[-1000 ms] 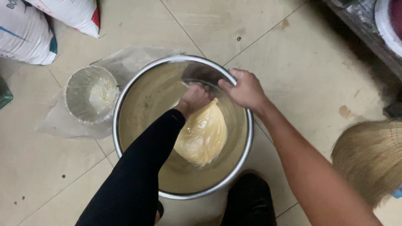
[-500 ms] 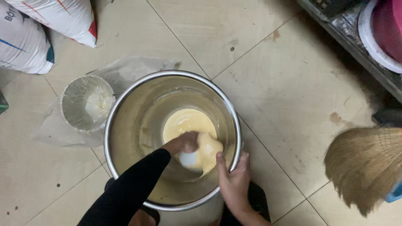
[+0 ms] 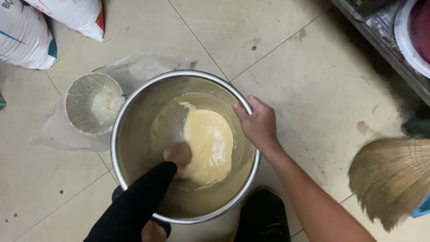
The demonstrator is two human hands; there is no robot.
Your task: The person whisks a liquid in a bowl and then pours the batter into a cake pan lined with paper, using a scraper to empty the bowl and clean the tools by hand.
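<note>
At the upper left of the frame lie two white sacks (image 3: 27,31) on the tiled floor (image 3: 313,67). Below them, a small clear tub (image 3: 92,104) stands on a crumpled plastic sheet (image 3: 134,67); a little white powder lies in it. Just right of the tub, in the middle of the frame, sits a big steel bowl (image 3: 130,116) holding a lump of soft yellow dough (image 3: 208,145) that rests right of centre on the bowl's bottom, with smeared batter around it. The left hand (image 3: 178,154), coming out of a black sleeve, is pressed into the dough's left edge; whether its fingers are spread or curled cannot be told. The right hand (image 3: 259,125) is closed on the bowl's right rim. At the lower right a straw broom (image 3: 389,179) lies on the floor.

Half a second ago the right hand gripped the rim at its lower edge; it has since moved up to the right side, and the dough now looks flatter and wider.
</note>
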